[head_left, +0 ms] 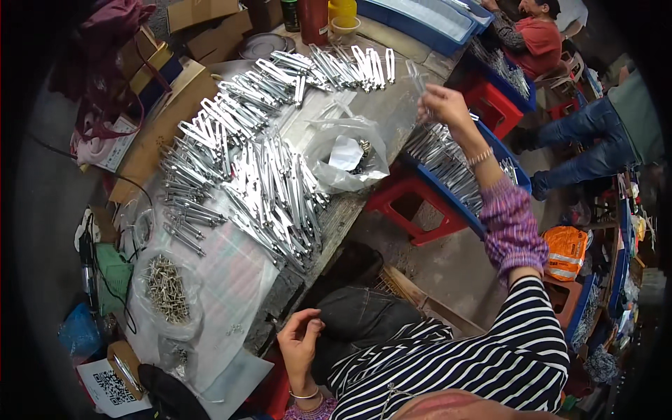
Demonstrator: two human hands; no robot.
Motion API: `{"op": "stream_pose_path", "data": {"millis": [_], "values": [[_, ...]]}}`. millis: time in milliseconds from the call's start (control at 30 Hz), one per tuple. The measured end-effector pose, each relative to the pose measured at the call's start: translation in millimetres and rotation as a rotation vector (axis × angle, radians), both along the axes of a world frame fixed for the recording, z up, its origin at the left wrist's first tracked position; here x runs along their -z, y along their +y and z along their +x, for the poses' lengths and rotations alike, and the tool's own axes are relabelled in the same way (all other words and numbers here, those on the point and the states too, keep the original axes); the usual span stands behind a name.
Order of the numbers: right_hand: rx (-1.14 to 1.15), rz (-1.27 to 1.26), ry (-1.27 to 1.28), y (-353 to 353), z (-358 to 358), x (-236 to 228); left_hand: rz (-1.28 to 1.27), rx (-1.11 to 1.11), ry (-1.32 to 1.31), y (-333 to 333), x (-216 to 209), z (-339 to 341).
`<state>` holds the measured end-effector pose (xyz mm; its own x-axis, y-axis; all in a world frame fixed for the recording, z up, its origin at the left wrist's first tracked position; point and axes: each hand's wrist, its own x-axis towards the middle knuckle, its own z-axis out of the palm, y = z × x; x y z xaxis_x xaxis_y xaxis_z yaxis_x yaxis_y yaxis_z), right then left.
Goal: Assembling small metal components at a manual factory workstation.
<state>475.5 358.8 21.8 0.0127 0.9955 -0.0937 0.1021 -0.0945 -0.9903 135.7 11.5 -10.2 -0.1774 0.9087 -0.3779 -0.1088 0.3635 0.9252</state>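
Observation:
My right hand [446,106] is raised over the right edge of the workbench, its fingers closed on a slim silver metal piece [414,75] that points up and away. Just below it, a blue tray [483,227] full of similar silver pieces [448,162] rests on a red stool [420,218]. My left hand [301,344] hovers near my lap beside the bench's near edge, fingers loosely curled and thumb apart, with nothing visible in it. A large pile of long silver pieces [269,189] spreads in an arc over the bench.
An open plastic bag [367,178] with small metal parts and a white paper lies beside the pile. Another bag of small screw-like parts [168,290] is at the near left. Cardboard boxes [203,14] stand at the back. Other people [539,42] are at the right.

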Motion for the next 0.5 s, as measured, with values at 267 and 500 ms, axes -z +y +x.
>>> {"op": "stream_pose_path", "data": {"millis": [267,500], "values": [[0.123,0.001,-0.043,111,-8,35,-0.029,0.027,-0.034,1,9,8],[0.155,0.041,-0.251,130,-35,44,-0.081,0.042,-0.051,6,10,6]]}}
